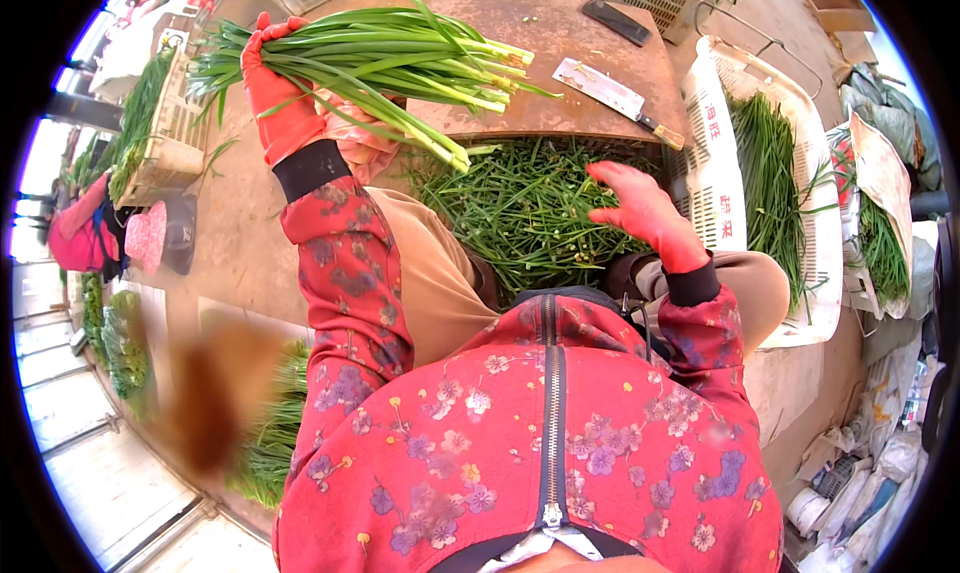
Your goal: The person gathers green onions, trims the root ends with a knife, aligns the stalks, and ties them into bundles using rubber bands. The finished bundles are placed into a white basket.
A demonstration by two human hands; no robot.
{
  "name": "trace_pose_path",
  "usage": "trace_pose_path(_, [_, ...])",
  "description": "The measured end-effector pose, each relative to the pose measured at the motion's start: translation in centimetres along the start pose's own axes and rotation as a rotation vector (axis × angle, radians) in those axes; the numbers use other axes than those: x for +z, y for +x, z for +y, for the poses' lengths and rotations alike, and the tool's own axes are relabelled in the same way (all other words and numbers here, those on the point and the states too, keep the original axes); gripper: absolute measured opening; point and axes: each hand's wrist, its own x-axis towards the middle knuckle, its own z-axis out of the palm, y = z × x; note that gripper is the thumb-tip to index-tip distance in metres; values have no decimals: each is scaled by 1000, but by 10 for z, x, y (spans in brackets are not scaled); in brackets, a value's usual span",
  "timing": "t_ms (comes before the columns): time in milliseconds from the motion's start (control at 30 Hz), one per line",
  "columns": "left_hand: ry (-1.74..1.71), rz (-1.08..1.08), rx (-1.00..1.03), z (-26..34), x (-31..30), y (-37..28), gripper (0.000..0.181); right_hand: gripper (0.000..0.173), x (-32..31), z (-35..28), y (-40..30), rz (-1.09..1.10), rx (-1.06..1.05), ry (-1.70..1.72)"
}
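My left hand (279, 97), in a red rubber glove, grips a thick bunch of long green chives (390, 55) around its leafy part. The pale cut ends point right, over the left side of a brown board (480, 18). On that board rests a cleaver (600, 85) with a wooden handle, its blade wet-looking and smeared. My right hand (645, 209), also red-gloved, hovers with fingers apart over a heap of loose green trimmings (536, 213) between my knees. Nothing shows in its grasp.
A black phone (616, 22) lies at the board's far edge. To the right stands a white plastic crate (709, 153) holding chives (769, 175). Another chive-filled crate (169, 134) is at left, near a person in pink (86, 232). More chives (274, 430) lie by my left side.
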Motion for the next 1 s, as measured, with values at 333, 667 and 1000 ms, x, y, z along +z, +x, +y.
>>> trace_pose_path(333, [-93,-67,-27,-19,35,-14,35,22,-48,-85,99,228,314,994])
trace_pose_path(667, [-35,-37,93,-9,41,-13,26,55,14,12,33,-78,240,100])
trace_pose_path(1000, [-30,-66,70,-18,33,-16,36,48,-21,-78,106,-169,273,1151])
